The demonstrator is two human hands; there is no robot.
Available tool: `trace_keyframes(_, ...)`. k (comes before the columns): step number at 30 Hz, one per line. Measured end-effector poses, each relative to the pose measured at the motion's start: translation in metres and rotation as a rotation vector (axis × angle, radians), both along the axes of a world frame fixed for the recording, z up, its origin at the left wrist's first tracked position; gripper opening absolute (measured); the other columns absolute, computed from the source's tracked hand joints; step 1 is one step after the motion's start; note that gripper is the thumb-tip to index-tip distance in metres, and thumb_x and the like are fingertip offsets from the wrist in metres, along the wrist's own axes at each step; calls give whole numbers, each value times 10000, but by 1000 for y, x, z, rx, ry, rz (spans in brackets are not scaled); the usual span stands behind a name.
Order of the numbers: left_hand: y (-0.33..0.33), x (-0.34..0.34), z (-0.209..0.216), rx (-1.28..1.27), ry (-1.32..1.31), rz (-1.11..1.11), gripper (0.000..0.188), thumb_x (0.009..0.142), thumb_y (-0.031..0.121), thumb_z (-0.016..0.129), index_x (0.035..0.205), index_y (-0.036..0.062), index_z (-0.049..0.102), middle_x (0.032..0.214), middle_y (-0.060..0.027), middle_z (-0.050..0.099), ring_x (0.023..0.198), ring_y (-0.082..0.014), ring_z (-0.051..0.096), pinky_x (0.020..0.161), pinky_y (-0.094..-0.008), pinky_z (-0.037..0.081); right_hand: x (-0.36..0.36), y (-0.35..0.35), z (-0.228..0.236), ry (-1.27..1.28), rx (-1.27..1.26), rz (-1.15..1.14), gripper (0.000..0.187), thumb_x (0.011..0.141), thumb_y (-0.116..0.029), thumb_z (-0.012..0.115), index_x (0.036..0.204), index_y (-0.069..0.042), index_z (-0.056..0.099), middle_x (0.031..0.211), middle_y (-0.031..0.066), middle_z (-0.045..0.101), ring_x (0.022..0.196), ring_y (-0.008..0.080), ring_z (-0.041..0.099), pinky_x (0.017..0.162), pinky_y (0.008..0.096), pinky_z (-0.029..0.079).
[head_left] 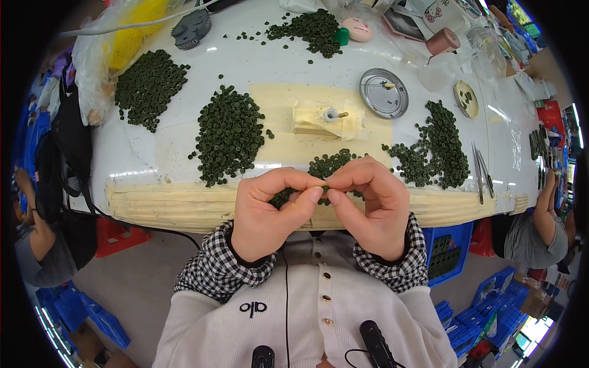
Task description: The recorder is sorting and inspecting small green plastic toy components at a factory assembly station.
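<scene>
My left hand [270, 208] and my right hand [375, 205] meet over the table's near edge, thumb and forefinger of each pinched together. Between the fingertips is a small dark green round piece [325, 189], mostly covered by them. Just behind and under my hands lies a small pile of the same dark green pieces [331, 162]. A larger heap [228, 135] spreads to the left of my hands, and another pile [443, 147] lies to the right. Beyond my hands, a tape-covered block with a small upright metal post [331, 115] stands on the table.
More green pieces lie at the far left [149, 89] and far middle [313, 30]. A round metal tin lid [384, 93], a small cream dish [466, 99] and tweezers [481, 175] are to the right. A blue crate [451, 248] stands below the table edge. Other people sit at both sides.
</scene>
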State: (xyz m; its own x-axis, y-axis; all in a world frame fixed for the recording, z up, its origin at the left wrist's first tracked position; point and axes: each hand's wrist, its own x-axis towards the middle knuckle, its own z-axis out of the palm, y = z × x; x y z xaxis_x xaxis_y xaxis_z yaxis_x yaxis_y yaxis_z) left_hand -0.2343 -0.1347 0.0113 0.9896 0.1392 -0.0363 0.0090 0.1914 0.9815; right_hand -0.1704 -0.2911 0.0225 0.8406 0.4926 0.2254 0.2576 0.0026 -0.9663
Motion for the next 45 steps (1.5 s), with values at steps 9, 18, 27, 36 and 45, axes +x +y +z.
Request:
trace_keyframes(9,-1,-2,-1,-60,46,24,76,837,15,596,893,-16,638,728,17,591,569,3,397,511,-159,332,-3,4,-3,-77,-4,-30,127,718,52,653,837,18,624,792,85,615,677,140,591,610,238,474)
trace_keyframes(18,27,1,3,-626,252,186,166,924,173,509,965,28,578,796,-6,566,495,-5,271,444,-168,234,13,-10,5,-279,-334,-133,122,716,17,688,824,-11,638,760,74,600,647,181,570,580,267,460)
trace_keyframes(27,43,-4,-1,-865,177,235,163,944,188,466,984,53,550,769,-6,542,512,-27,291,450,-180,234,16,-5,3,-492,-559,63,123,683,-54,696,766,-47,606,735,60,521,728,249,486,645,335,422)
trace_keyframes(36,31,-1,7,-985,234,133,224,963,135,387,1130,25,488,828,-63,591,518,-32,310,455,-184,271,18,-2,-3,-584,-550,11,126,713,-25,667,803,-31,579,741,74,534,711,261,497,637,336,429)
trace_keyframes(45,18,-1,3,-979,248,-29,230,984,184,371,1044,32,533,820,-81,598,507,-39,303,466,-187,282,14,-8,-2,-507,-472,-3,146,701,39,654,832,-8,611,765,92,602,705,257,562,612,329,465)
